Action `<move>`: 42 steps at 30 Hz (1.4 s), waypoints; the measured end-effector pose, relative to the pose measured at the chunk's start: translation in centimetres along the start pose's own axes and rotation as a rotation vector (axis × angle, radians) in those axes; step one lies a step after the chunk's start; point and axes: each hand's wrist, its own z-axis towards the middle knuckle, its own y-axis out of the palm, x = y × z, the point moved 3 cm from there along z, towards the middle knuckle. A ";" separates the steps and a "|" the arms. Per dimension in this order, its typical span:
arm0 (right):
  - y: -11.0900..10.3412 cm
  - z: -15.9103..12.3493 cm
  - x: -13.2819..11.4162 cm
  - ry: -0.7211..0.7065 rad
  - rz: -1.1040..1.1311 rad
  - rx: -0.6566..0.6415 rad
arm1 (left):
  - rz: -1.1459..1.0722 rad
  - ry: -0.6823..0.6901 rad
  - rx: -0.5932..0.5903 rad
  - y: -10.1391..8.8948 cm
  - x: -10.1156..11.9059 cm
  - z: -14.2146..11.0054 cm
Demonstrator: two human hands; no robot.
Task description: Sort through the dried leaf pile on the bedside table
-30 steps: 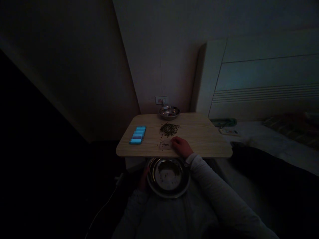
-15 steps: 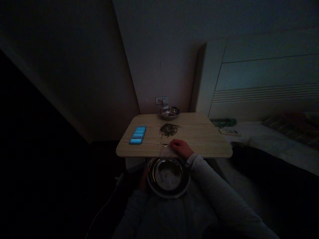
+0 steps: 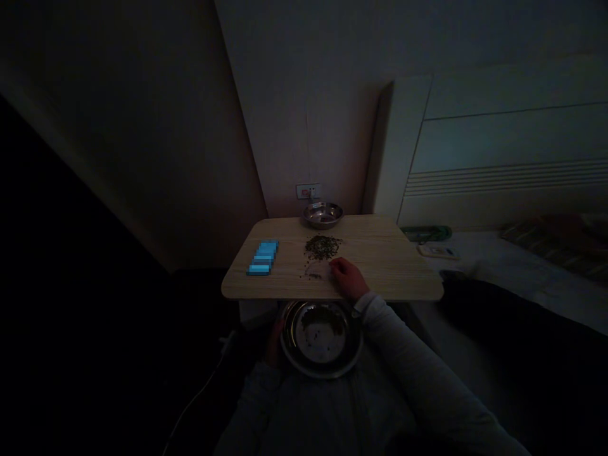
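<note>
My left hand (image 3: 275, 342) is closed on the left rim of a wide metal basin (image 3: 320, 370), which sits below the table's near edge. Dark bits lie inside that basin, mostly along its far side. Over the tabletop, my right hand (image 3: 349, 278) pinches the right side of a thin, see-through piece (image 3: 317, 271), seemingly rounded plastic; its exact kind is hard to tell in the dim light. Just beyond it a pile of small dark grains (image 3: 323, 246) is spread on the wood, with a few loose grains scattered nearer to me.
A smaller metal bowl (image 3: 323, 216) stands at the back of the wooden table (image 3: 389, 253). A phone with a blurred lit screen (image 3: 263, 258) lies on the left. Behind is a wall socket (image 3: 308, 191); a remote control (image 3: 437, 252) lies on the bed at right.
My right hand has moved slightly away from me, carrying the see-through piece from the table's near edge toward the grain pile. The left hand and basin stay put.
</note>
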 end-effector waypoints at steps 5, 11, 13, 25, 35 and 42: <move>-0.1 -0.2 -0.4 0.005 -0.007 -0.025 | 0.045 -0.023 0.012 -0.3 -0.2 0.2; -0.2 -0.3 -0.6 0.010 0.003 -0.051 | 0.030 0.026 -0.008 0.6 0.4 -0.3; -0.2 -0.3 -0.7 0.005 0.010 -0.061 | 0.060 0.017 0.000 0.7 0.5 -0.4; 0.1 -0.4 -0.4 -0.007 0.043 -0.141 | 0.069 0.001 0.047 0.0 0.3 0.2; -0.1 -0.6 -0.8 -0.020 0.041 -0.237 | 0.062 -0.007 0.047 -0.3 0.0 0.4; -0.3 -0.1 0.1 0.000 0.120 -0.052 | 0.011 0.001 -0.078 -0.3 -0.4 0.5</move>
